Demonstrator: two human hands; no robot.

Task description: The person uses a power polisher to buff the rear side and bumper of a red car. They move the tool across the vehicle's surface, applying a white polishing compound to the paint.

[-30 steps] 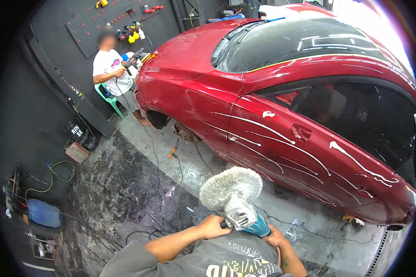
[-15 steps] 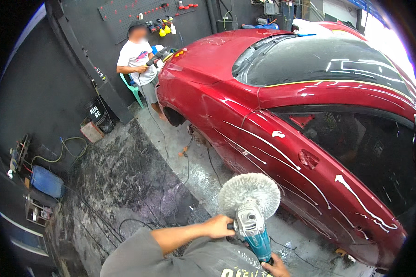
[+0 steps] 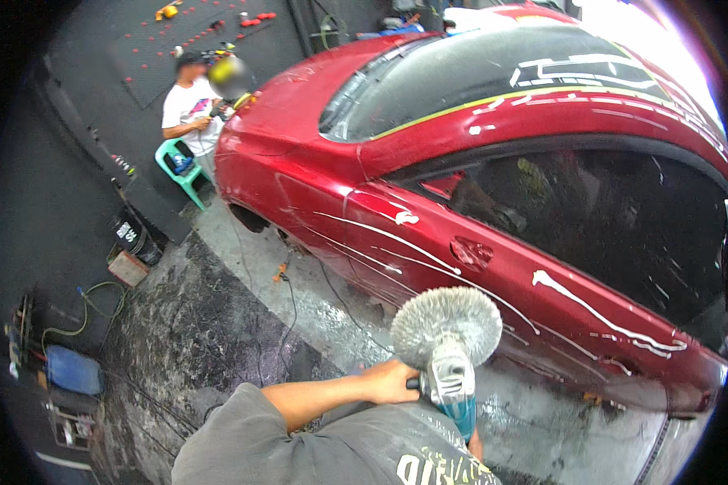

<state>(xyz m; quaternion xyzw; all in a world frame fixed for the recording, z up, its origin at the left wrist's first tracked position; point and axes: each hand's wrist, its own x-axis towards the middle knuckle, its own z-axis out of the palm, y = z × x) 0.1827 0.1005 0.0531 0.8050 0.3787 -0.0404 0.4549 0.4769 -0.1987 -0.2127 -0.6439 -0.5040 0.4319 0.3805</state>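
I hold a teal and silver rotary polisher [image 3: 451, 384] in front of my body. My left hand [image 3: 391, 381] is wrapped round its dark side handle. Low behind the teal body, a small part of my right hand [image 3: 476, 446] shows at the rear grip; its fingers are mostly hidden. The polisher's round, fluffy wool pad [image 3: 446, 323] points up, close to the side of a red car [image 3: 356, 218]. Whether the pad touches the door cannot be told. White streaks of compound [image 3: 590, 311] run along the door and fender.
A co-worker [image 3: 192, 101] in a white shirt is at the car's front with another polisher, beside a green plastic chair [image 3: 178, 170]. Cords [image 3: 291, 323] trail over the floor. A black bucket [image 3: 133, 234] and a blue container [image 3: 73, 370] stand at left.
My view has turned right, so the car and co-worker sit further left. The polisher has shifted slightly right and its pad looks closer to the door. My right hand is now more hidden.
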